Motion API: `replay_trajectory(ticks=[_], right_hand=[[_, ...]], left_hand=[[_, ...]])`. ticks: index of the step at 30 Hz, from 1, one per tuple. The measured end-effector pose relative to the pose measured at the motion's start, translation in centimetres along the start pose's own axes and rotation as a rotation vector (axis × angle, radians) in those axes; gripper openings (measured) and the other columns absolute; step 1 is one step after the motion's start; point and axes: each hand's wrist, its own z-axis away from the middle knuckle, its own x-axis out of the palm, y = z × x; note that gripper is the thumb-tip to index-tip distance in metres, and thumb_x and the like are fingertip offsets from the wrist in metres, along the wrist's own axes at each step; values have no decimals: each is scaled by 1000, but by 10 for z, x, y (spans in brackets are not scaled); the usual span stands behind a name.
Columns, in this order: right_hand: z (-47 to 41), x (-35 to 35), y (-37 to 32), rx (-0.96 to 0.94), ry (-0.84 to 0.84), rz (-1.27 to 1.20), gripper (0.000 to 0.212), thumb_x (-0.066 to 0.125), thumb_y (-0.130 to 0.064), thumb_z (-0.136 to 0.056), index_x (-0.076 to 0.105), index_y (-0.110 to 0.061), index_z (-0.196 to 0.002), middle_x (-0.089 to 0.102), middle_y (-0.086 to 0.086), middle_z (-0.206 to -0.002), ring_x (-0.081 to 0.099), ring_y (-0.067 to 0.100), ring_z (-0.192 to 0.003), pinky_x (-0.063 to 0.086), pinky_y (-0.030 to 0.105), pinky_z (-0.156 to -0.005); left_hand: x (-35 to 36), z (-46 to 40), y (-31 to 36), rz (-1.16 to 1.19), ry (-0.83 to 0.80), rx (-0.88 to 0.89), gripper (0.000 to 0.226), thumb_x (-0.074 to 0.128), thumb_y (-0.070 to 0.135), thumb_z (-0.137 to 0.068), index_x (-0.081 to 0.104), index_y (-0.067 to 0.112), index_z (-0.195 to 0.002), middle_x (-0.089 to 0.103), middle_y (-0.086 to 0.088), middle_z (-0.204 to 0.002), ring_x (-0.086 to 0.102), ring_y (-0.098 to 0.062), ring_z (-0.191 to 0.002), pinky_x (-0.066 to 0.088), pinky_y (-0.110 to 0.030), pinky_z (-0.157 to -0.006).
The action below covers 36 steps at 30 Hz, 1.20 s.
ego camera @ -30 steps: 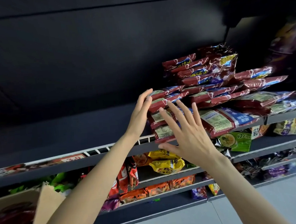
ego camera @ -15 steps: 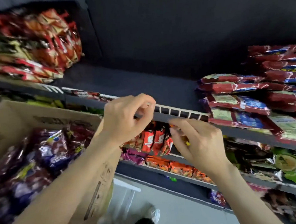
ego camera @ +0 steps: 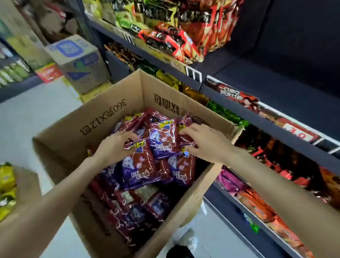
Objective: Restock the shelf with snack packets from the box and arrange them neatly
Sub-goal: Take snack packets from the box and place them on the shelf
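An open cardboard box (ego camera: 111,110) stands in front of me, holding several red and purple snack packets (ego camera: 140,171). My left hand (ego camera: 114,147) reaches into the box and its fingers curl round the top edge of one packet (ego camera: 135,144). My right hand (ego camera: 206,142) is in the box too, with thumb and fingers pinching the edge of another red packet (ego camera: 185,127). To the right runs the dark shelf (ego camera: 296,104), its upper level bare behind a wire front rail (ego camera: 337,149).
Red and black packets (ego camera: 197,20) are piled on the shelf's far end. Lower shelves (ego camera: 269,182) hold orange, purple and green packets. A printed carton (ego camera: 80,62) stands on the floor beyond the box. Yellow packets (ego camera: 2,189) lie at the left edge.
My view swung down from the shelf to the box. Both hands left the stacked packets and the shelf rail, dropped into the box and closed on packets.
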Motion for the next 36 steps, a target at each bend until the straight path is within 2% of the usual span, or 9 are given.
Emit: replay_trajectory(ticks=[3,7,10,15,22,26,30,33,36], right_hand=[[-65,31,2,4,-137,99,56,54,-39,-93,33,-23,-143,41,4,-142,39,26,-128,41,40,-101],[-133,70,8,14,-222,176,62,54,-45,-91,33,-18,-143,39,10,-143,37,31,-129,37,44,-104],[-169,92,11,19,-253,235,67,54,-42,-92,27,-13,-146,33,14,-148,29,32,-135,31,43,-108],[-195,117,14,123,-334,293,80,54,-49,-89,16,-11,-149,25,18,-151,19,34,-140,12,50,-116],[-192,108,19,158,-254,326,65,58,-48,-87,41,-10,-135,44,15,-134,35,34,-126,29,44,-105],[-179,96,28,148,-302,236,63,58,-48,-87,35,-15,-136,50,13,-132,42,33,-124,31,44,-105],[-167,89,32,101,-206,418,58,57,-53,-86,40,-16,-127,62,8,-117,51,29,-115,31,45,-99],[-164,83,37,125,-155,516,60,57,-52,-86,42,-14,-128,55,10,-126,45,30,-120,31,44,-102],[-163,79,39,218,-265,452,66,57,-55,-85,37,-17,-134,48,12,-133,39,34,-124,34,47,-100]], left_hand=[[19,-17,-36,-72,-103,-55,55,68,40,-81,47,27,-131,52,2,-130,50,-18,-119,45,-33,-91],[45,-36,-58,-243,-296,-31,94,66,51,-79,14,19,-150,29,-7,-149,30,-27,-135,34,-38,-107],[60,-46,-64,-295,-351,-16,101,61,57,-80,2,14,-151,23,-8,-152,23,-26,-138,25,-36,-111],[71,-56,-62,-255,-390,-8,101,63,56,-80,5,14,-150,30,-10,-145,29,-28,-133,24,-39,-112],[71,-56,-68,-35,-380,25,89,66,58,-76,24,21,-145,39,-7,-128,48,-23,-111,42,-33,-89],[73,-54,-70,2,-404,63,82,56,65,-79,21,30,-145,43,-7,-133,45,-25,-116,41,-36,-96],[68,-54,-63,-22,-395,101,77,54,59,-84,22,28,-146,54,-6,-127,51,-24,-111,35,-33,-95],[66,-56,-62,-54,-379,117,75,54,60,-84,24,29,-145,56,-2,-123,53,-21,-110,36,-36,-93],[66,-57,-61,-59,-347,133,75,54,60,-83,26,29,-145,55,-1,-125,52,-20,-112,38,-36,-93]])
